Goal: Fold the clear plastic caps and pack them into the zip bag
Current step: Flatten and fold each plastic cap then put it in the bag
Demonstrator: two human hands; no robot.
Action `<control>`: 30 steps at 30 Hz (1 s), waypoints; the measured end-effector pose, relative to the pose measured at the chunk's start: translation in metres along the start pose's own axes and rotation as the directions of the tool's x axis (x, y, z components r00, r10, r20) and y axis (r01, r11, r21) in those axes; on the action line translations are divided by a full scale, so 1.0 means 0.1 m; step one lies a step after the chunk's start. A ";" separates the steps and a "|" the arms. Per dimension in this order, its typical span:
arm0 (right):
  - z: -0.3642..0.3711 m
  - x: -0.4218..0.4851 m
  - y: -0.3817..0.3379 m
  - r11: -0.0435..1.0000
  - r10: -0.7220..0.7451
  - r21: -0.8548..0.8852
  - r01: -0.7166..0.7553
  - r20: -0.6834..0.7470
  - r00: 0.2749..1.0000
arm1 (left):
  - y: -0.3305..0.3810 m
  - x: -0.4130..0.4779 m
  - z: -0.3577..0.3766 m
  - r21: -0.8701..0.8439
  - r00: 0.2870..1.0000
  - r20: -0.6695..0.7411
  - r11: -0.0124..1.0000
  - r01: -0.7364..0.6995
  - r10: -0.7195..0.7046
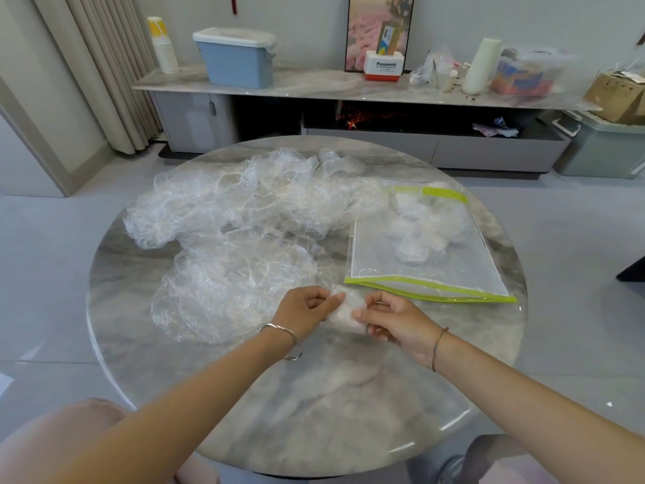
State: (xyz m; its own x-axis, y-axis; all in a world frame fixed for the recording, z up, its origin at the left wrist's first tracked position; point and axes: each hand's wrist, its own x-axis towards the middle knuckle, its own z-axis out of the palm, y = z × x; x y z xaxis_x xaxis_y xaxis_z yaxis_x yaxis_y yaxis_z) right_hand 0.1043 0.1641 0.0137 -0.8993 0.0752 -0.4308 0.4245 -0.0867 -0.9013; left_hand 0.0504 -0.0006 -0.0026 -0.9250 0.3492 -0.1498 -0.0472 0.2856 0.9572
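Grips small folded clear plastic cap [347, 314] at both ends, left hand [305, 312] and right hand [398, 321] each pinching it with curled fingers, near green-edged clear zip bag [384, 270].

clear caps [237, 218], lime-edged zip bag [429, 286], grey marbled table [314, 406], blue bin [237, 61]
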 end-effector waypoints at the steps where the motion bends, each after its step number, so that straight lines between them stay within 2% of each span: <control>1: -0.03 -0.02 -0.02 0.999 0.026 0.048 -0.026 -0.003 1.000 | 0.03 0.00 0.02 -0.043 1.000 0.012 0.999 0.029 -0.028; 4: -0.14 -0.07 -0.07 0.988 0.104 0.114 -0.107 0.027 0.994 | 0.10 0.02 0.14 -0.129 0.993 0.084 0.987 0.095 -0.084; 7: -0.28 -0.10 -0.11 0.982 0.134 0.128 -0.141 0.066 0.989 | 0.16 0.06 0.29 -0.157 0.989 0.137 0.985 0.075 -0.054; 10: -0.43 -0.11 -0.13 0.967 0.126 0.219 -0.128 0.021 0.992 | 0.23 0.18 0.39 -0.138 0.984 0.172 0.989 0.058 -0.034; 13: -0.59 -0.12 -0.18 0.950 0.086 0.307 -0.061 -0.069 0.994 | 0.30 0.39 0.45 -0.240 0.991 0.129 0.968 0.074 -0.044; 14: -0.65 -0.12 -0.19 0.953 0.064 0.302 -0.030 -0.101 0.993 | 0.30 0.46 0.47 -0.224 0.997 0.072 0.974 0.016 0.000; 15: -0.70 -0.12 -0.19 0.958 0.040 0.287 0.001 -0.135 0.990 | 0.27 0.54 0.47 -0.124 0.997 0.011 0.989 -0.079 0.081; 16: -0.75 -0.12 -0.19 0.961 0.017 0.274 0.030 -0.168 0.986 | 0.22 0.63 0.47 0.055 0.983 -0.016 0.982 -0.183 0.184; 18: -0.84 -0.12 -0.19 0.960 -0.010 0.269 0.071 -0.219 0.976 | 0.08 0.80 0.46 0.456 0.949 0.106 0.834 -0.311 0.296; 20: -0.89 -0.11 -0.18 0.959 -0.020 0.271 0.087 -0.241 0.970 | 0.03 0.93 0.49 0.666 0.934 0.253 0.655 -0.356 0.251; 22: -0.93 -0.10 -0.18 0.956 -0.015 0.279 0.085 -0.243 0.970 | 0.02 1.02 0.53 0.733 0.927 0.303 0.568 -0.374 0.219; 26: -0.94 -0.08 -0.19 0.954 -0.058 0.270 0.133 -0.269 0.961 | 0.21 1.11 0.60 0.748 0.956 0.220 0.595 -0.294 0.196; 28: -0.92 -0.06 -0.18 0.962 -0.181 0.129 0.239 -0.351 0.919 | 0.35 1.10 0.62 0.773 0.955 0.169 0.569 -0.281 0.242; 30: -0.91 0.00 -0.14 0.911 -0.412 -0.183 0.369 -0.405 0.816 | 0.49 1.07 0.64 0.778 0.938 0.119 0.556 -0.292 0.326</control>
State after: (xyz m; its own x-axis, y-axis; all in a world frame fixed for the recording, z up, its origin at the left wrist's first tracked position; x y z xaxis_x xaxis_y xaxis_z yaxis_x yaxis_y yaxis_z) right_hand 0.1076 0.2554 0.0224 -0.8666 0.4990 0.0014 0.0737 0.1307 -0.9887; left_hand -0.0271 0.1079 0.0120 -0.8381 0.5266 0.1424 0.5372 0.7515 0.3830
